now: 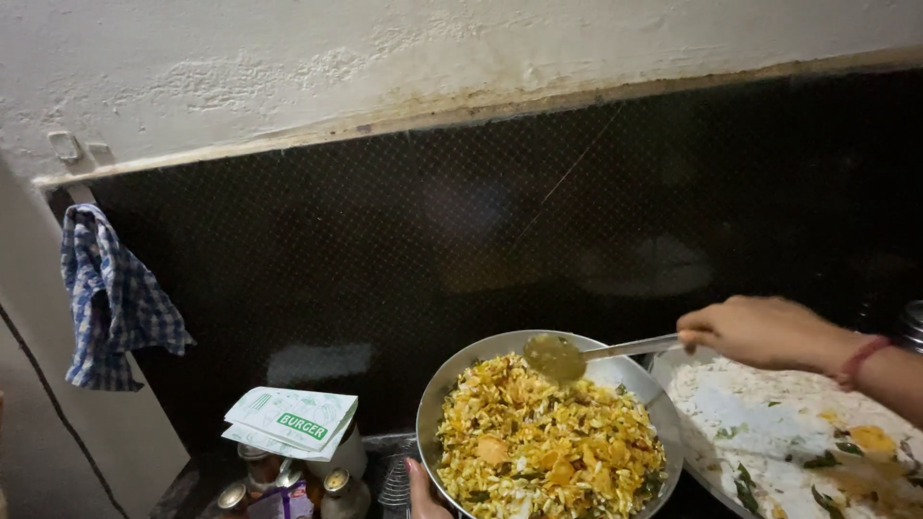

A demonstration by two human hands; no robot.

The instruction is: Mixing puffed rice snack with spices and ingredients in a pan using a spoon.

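Observation:
A round metal pan [460,367] at the bottom centre is heaped with a yellow and orange puffed-rice mix [548,444]. My right hand [760,332] comes in from the right and grips the handle of a metal ladle [555,358], whose bowl hovers over the far side of the mix. Only the fingertips of my left hand [421,488] show at the bottom edge, touching the pan's near left rim.
A large plate [769,423] with white residue, leaves and yellow bits lies right of the pan. Folded paper packets [291,420] sit on small jars [336,485] at the lower left. A blue checked cloth [111,303] hangs on the left. A dark mesh screen fills the background.

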